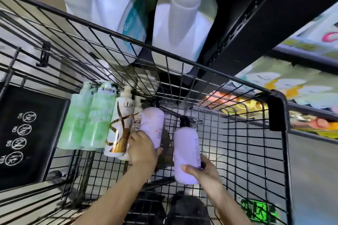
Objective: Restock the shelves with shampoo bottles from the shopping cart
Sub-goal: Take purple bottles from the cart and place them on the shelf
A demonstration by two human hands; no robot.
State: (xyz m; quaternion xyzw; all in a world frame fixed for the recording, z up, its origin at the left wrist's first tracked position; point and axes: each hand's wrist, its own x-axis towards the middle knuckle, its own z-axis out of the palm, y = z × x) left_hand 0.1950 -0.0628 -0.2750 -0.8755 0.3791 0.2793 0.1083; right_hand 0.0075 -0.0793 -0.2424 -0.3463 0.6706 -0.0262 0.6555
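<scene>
The shopping cart (pixel 237 144) is black-coated wire mesh. The lilac shampoo bottles (pixel 185 151) look like smooth, matt plastic. The white-and-gold Lux bottle (pixel 119 129) looks glossy.

1. Left hand (pixel 141 149) gripping lilac bottle (pixel 152 127) inside wire cart (pixel 237 151).
2. Right hand (pixel 204 170) holding second lilac bottle (pixel 185 151), black pump.
3. Green bottles (pixel 86 118), white-gold bottle (pixel 119 126) alongside.

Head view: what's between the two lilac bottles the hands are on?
Between the left lilac bottle under the left hand and the black-pump lilac bottle held by the right hand, the head view shows only bare black wire cart mesh.
</scene>
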